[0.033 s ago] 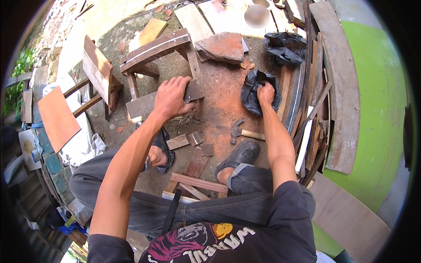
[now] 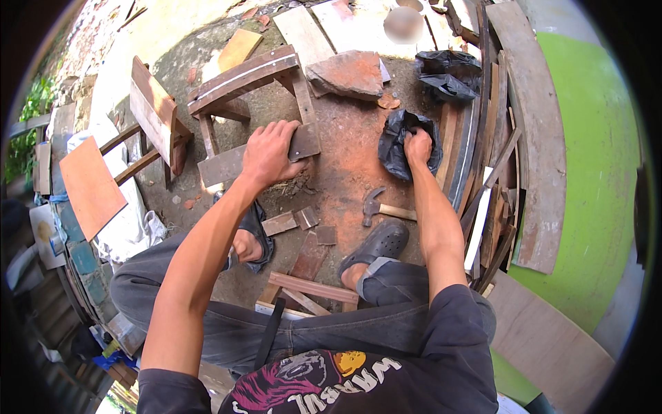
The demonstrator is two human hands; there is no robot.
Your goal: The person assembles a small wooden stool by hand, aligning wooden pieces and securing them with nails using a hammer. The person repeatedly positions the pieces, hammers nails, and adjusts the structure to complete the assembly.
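Note:
My left hand (image 2: 270, 153) grips a short dark wooden board (image 2: 224, 168) with the fingers over its far edge and the thumb on the near side. Small nail heads show at the board's right end. It lies across the front of a wooden stool frame (image 2: 245, 79). At the right, my right hand (image 2: 417, 147) reaches into the mouth of a black plastic bag (image 2: 394, 153), fingers curled in and their tips hidden. A claw hammer (image 2: 386, 209) with a wooden handle lies on the ground below that bag, beside my right shoe.
A second black bag (image 2: 449, 76) sits behind. Long planks (image 2: 524, 138) line the right side. A reddish stone slab (image 2: 348, 74) lies at the far middle. Small wood offcuts (image 2: 296, 219) lie between my feet. Another wooden piece with legs (image 2: 153, 110) stands at left, near an orange-brown panel (image 2: 92, 186).

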